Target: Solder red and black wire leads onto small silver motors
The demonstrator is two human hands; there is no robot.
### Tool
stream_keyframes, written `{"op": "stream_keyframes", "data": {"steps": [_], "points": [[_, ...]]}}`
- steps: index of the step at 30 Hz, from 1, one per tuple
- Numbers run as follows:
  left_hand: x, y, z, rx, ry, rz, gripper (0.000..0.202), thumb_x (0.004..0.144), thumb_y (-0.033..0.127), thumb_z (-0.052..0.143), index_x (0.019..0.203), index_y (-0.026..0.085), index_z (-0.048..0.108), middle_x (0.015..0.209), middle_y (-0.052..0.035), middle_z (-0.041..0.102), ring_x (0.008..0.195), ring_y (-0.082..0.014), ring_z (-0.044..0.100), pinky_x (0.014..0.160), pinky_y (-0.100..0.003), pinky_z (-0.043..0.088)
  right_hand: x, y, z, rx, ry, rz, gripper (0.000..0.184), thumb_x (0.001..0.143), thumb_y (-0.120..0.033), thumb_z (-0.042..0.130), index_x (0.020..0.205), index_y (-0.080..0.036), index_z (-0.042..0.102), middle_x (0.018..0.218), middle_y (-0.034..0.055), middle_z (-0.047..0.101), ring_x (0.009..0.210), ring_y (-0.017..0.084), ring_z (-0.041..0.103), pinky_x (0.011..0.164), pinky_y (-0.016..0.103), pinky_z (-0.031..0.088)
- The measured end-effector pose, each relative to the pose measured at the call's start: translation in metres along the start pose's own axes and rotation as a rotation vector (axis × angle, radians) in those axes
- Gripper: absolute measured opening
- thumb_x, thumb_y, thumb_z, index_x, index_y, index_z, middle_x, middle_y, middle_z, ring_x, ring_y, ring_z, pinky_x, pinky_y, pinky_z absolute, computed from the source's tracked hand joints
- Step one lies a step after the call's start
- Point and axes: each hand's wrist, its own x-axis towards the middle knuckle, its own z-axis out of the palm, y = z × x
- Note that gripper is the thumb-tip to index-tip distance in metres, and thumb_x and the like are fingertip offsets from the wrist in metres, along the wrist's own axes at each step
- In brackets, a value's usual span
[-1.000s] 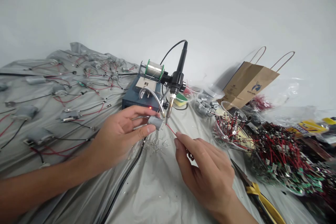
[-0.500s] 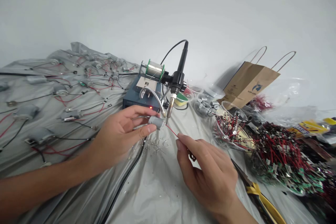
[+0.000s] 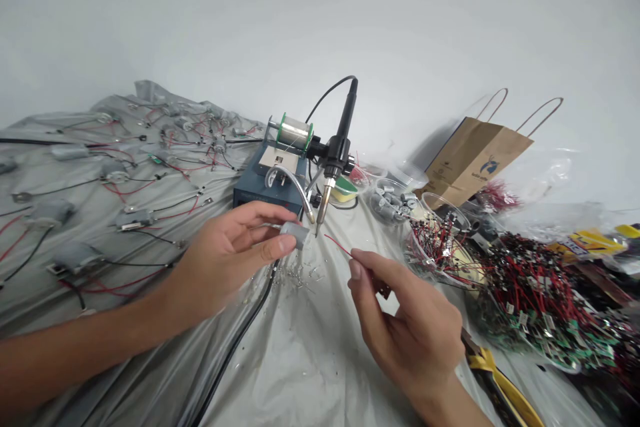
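Observation:
Between its thumb and fingers, my left hand point(image 3: 240, 247) grips a small grey cylindrical motor point(image 3: 296, 233). My right hand point(image 3: 405, 320) pinches a thin red wire point(image 3: 337, 244), whose free end points toward the motor but is apart from it. Part of a small dark piece shows below the right fingers; its kind is hidden. Just above the gap between hands, a clamped soldering iron point(image 3: 341, 133) points its tip downward. Beside that tip ends a curved metal solder feed tube point(image 3: 300, 187), coming from the blue soldering station point(image 3: 250, 180) with a solder spool point(image 3: 295, 132).
Several wired motors point(image 3: 50, 213) lie across the grey plastic sheet at left. On the right are a tub of motors point(image 3: 393, 200), piles of red-wired boards point(image 3: 545, 293), yellow-handled pliers point(image 3: 500, 380) and a paper bag point(image 3: 475, 160). Solder bits point(image 3: 303, 273) litter the sheet below the iron.
My right hand has moved right and slightly down, drawing the red wire's end away from the motor and iron tip. My left hand with the motor has shifted slightly left.

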Motion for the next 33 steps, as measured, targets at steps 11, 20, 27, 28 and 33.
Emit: {"op": "stream_keyframes", "data": {"steps": [11,20,27,28,33], "points": [[0.002,0.008,0.004,-0.297,0.047,-0.342,0.042,0.062,0.045,0.106,0.087,0.020,0.084,0.085,0.0041,0.071,0.079,-0.0094,0.069,0.077,-0.020,0.071,-0.007,0.018,0.012,0.318,0.069,0.319,0.012,0.103,-0.016,0.067,0.111,-0.024,0.072,0.077,-0.0042,0.075,0.061,0.009,0.071,0.062,0.021,0.060],[0.006,0.005,-0.002,-0.401,0.054,-0.530,0.043,0.057,0.034,0.109,0.089,0.019,0.085,0.084,0.0048,0.074,0.065,-0.0072,0.075,0.061,-0.010,0.066,-0.008,0.022,0.026,0.658,0.080,0.600,0.011,0.104,-0.032,0.070,0.102,-0.021,0.072,0.067,-0.0023,0.072,0.055,0.011,0.066,0.050,0.021,0.053],[0.005,0.004,-0.008,-0.464,0.010,-0.541,0.041,0.063,0.017,0.106,0.098,0.020,0.085,0.091,-0.0006,0.083,0.083,-0.0145,0.084,0.076,-0.011,0.068,-0.008,0.029,0.039,1.004,-0.080,0.873,0.032,0.101,-0.050,0.071,0.115,-0.022,0.065,0.109,0.0115,0.085,0.073,0.018,0.078,0.050,0.023,0.057],[0.005,0.005,-0.008,-0.456,-0.003,-0.538,0.043,0.063,0.017,0.106,0.101,0.019,0.085,0.090,-0.0011,0.083,0.084,-0.0152,0.084,0.076,-0.012,0.068,-0.009,0.030,0.040,1.013,-0.108,0.889,0.032,0.101,-0.051,0.070,0.116,-0.022,0.065,0.113,0.0121,0.084,0.076,0.018,0.079,0.051,0.023,0.057],[0.004,0.008,-0.003,-0.376,-0.044,-0.404,0.039,0.065,0.032,0.106,0.096,0.019,0.086,0.083,0.0007,0.080,0.077,-0.0125,0.079,0.076,-0.017,0.068,-0.009,0.035,0.039,1.037,-0.126,0.940,0.023,0.096,-0.042,0.075,0.101,-0.021,0.066,0.096,0.0066,0.082,0.067,0.015,0.071,0.056,0.024,0.055]]}}
